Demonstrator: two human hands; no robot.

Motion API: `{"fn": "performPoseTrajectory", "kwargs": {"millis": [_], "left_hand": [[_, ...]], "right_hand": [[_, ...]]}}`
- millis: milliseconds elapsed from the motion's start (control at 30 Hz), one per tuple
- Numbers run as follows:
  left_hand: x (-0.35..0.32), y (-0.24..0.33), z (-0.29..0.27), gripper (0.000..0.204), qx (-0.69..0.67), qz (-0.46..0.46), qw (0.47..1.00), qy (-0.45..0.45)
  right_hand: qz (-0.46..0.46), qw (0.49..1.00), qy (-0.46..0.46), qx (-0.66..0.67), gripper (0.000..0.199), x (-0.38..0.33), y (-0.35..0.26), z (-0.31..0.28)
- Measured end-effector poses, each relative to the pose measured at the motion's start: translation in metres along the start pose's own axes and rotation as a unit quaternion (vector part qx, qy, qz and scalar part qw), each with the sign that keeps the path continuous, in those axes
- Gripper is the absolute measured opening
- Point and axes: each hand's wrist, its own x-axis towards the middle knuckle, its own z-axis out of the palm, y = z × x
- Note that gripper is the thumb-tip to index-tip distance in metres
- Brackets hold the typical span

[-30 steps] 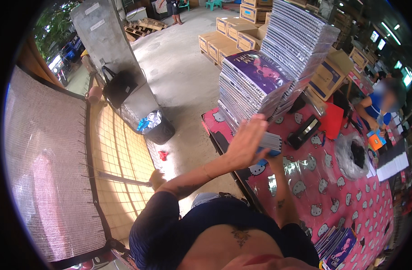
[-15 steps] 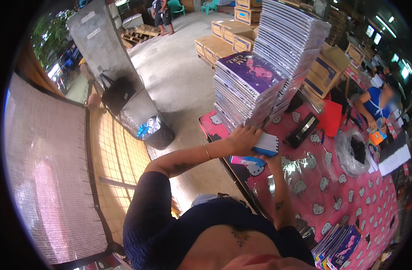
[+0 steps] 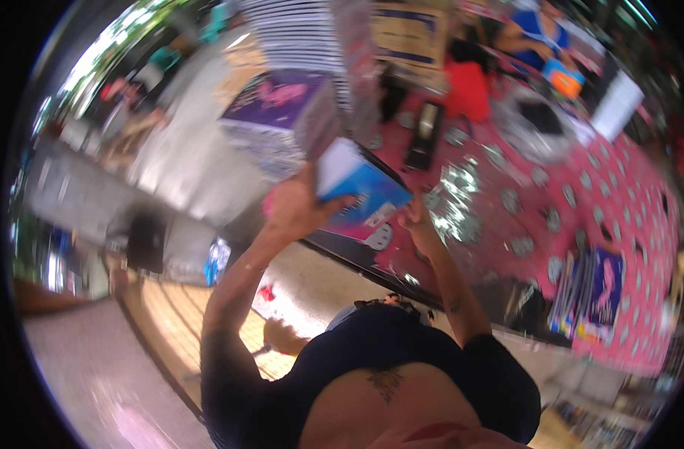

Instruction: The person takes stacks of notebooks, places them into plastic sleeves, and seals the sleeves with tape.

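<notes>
Head: glossy, rectangular paper notebook (image 3: 366,196)

Blk oblong item (image 3: 424,138), red sheet (image 3: 467,91) & clr plastic bundle (image 3: 511,127) on pink tblcloth (image 3: 499,224), cardbd box (image 3: 408,46) beyond.

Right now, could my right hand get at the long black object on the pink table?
Probably yes: nothing visible stands between your right hand and the long black object, though that hand seems occupied with the blue notebook.

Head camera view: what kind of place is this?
Probably a workshop or packing area with notebooks: there's a tall notebook stack, a cardboard box and a pink-covered work table.
</notes>
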Motion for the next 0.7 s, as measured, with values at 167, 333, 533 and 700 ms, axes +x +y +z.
{"fn": "performPoseTrajectory", "kwargs": {"millis": [167,333,533,700], "left_hand": [[0.018,0.021,0.081,0.063,-0.413,-0.168,0.893,-0.064],[0.019,0.055,0.216,0.069,-0.495,-0.232,0.811,-0.206],[0.05,0.126,0.286,0.073,-0.359,-0.161,0.88,-0.265],[0.063,0.151,0.325,0.082,-0.232,-0.08,0.939,-0.241]], "right_hand": [[0.041,0.998,0.044,0.022,0.058,-0.051,-0.058,-0.046],[0.128,0.958,0.253,-0.043,0.056,-0.124,-0.098,-0.108],[0.098,0.942,0.319,-0.041,0.049,-0.163,-0.107,-0.184],[0.064,0.934,0.338,-0.101,0.044,-0.159,-0.103,-0.232]]}}
